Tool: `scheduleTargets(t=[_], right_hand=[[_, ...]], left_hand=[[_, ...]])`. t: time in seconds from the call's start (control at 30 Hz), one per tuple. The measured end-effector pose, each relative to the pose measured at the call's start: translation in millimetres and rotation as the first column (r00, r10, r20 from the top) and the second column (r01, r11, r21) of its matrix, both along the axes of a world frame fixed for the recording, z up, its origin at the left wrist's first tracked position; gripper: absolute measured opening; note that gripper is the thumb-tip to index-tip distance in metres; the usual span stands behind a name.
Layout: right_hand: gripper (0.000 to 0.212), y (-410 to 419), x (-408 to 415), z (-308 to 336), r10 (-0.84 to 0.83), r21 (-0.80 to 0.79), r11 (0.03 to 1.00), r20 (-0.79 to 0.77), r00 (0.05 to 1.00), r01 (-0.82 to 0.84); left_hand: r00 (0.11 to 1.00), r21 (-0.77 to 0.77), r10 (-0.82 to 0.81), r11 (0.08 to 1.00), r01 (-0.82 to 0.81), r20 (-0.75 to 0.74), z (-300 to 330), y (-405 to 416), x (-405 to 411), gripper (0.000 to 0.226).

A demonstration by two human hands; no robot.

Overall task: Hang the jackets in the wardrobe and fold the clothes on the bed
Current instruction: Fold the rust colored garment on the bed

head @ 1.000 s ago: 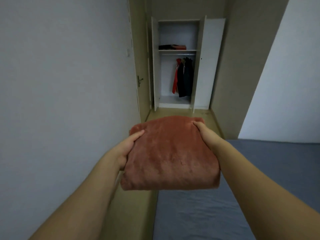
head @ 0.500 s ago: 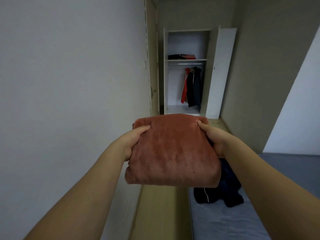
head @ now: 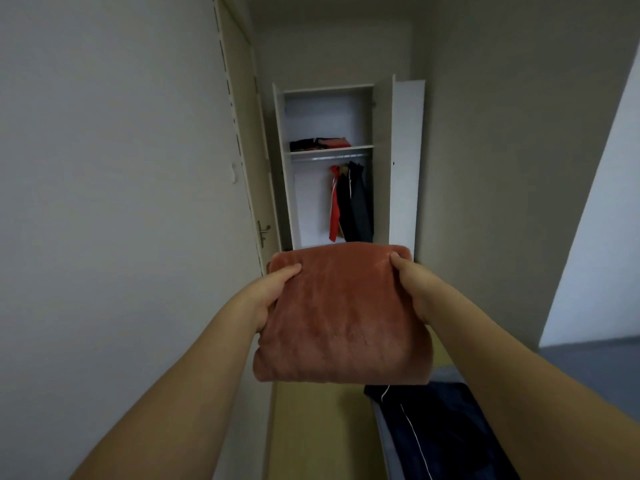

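Note:
A folded rust-red fleece garment [head: 343,317] is held out in front of me at chest height. My left hand [head: 272,292] grips its left edge, thumb on top. My right hand [head: 414,289] grips its right edge the same way. Straight ahead stands the open white wardrobe [head: 407,161]. A red jacket [head: 334,202] and dark jackets [head: 358,202] hang from its rail. Folded clothes [head: 320,143] lie on its shelf. A dark navy garment with white piping [head: 436,431] lies on the grey bed [head: 588,368] at the lower right.
A plain wall runs along my left, with a door and its handle [head: 263,232] just before the wardrobe. A strip of wooden floor [head: 311,434] leads between that wall and the bed. Another wall closes in on the right.
I have moved along the bed toward the wardrobe, which now looks larger. The folded garment stays in both hands. The navy garment on the bed has come further into view.

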State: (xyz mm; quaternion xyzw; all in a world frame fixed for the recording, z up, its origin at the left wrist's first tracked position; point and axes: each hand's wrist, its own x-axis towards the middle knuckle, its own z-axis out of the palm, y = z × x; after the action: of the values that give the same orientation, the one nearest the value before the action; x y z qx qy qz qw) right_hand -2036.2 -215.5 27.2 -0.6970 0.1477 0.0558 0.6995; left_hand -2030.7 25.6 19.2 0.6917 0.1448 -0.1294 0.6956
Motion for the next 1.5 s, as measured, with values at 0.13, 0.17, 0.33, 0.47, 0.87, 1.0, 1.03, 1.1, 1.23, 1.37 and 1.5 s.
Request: scheduleTargets(t=[0.13, 0.17, 0.33, 0.47, 0.87, 1.0, 1.03, 1.1, 1.23, 1.37, 1.5], right_hand=[[0.066, 27, 133, 19, -0.033, -0.043, 0.998, 0.074, 0.997, 0.036], [0.066, 35, 169, 21, -0.034, -0.039, 0.999, 0.075, 0.997, 0.037], [0.067, 71, 353, 4, -0.047, -0.016, 0.999, 0.104, 0.993, 0.049], [0.066, 90, 506, 0, -0.059, 0.024, 0.998, 0.104, 0.993, 0.057], [0.065, 52, 947, 31, -0.238, -0.029, 0.969, 0.151, 0.960, 0.245], [0.065, 55, 1104, 36, -0.197, 0.010, 0.980, 0.140, 0.970, 0.198], [0.066, 58, 1143, 43, -0.195, 0.020, 0.981, 0.150, 0.969, 0.194], [0.067, 65, 1222, 60, -0.194, 0.029, 0.981, 0.182, 0.964, 0.192], [0.065, 85, 1371, 84, -0.189, 0.026, 0.982, 0.233, 0.954, 0.188], [0.064, 105, 1521, 85, -0.177, 0.030, 0.984, 0.263, 0.949, 0.175], [0.064, 124, 1668, 93, -0.163, 0.049, 0.987, 0.297, 0.941, 0.155]], left_hand=[[1.000, 0.015, 0.012, 1.000, -0.012, 0.025, 24, 19, 130, 0.044], [0.999, 0.015, 0.018, 1.000, -0.019, 0.032, 27, 26, 165, 0.043], [0.997, 0.024, 0.009, 1.000, -0.011, 0.083, 17, 61, 352, 0.042], [0.994, 0.029, -0.044, 0.999, 0.041, 0.100, 15, 83, 517, 0.045], [0.972, 0.022, -0.178, 0.984, 0.176, 0.157, 42, 40, 996, 0.046], [0.974, 0.041, -0.135, 0.991, 0.130, 0.182, 59, 41, 1141, 0.039], [0.974, 0.046, -0.116, 0.993, 0.109, 0.194, 67, 44, 1177, 0.038], [0.971, 0.050, -0.079, 0.996, 0.070, 0.224, 85, 50, 1248, 0.036], [0.964, 0.020, -0.023, 1.000, 0.018, 0.266, 105, 65, 1386, 0.033], [0.951, 0.021, -0.010, 1.000, 0.004, 0.309, 107, 85, 1535, 0.031], [0.933, 0.041, -0.001, 0.999, -0.014, 0.359, 122, 104, 1692, 0.046]])
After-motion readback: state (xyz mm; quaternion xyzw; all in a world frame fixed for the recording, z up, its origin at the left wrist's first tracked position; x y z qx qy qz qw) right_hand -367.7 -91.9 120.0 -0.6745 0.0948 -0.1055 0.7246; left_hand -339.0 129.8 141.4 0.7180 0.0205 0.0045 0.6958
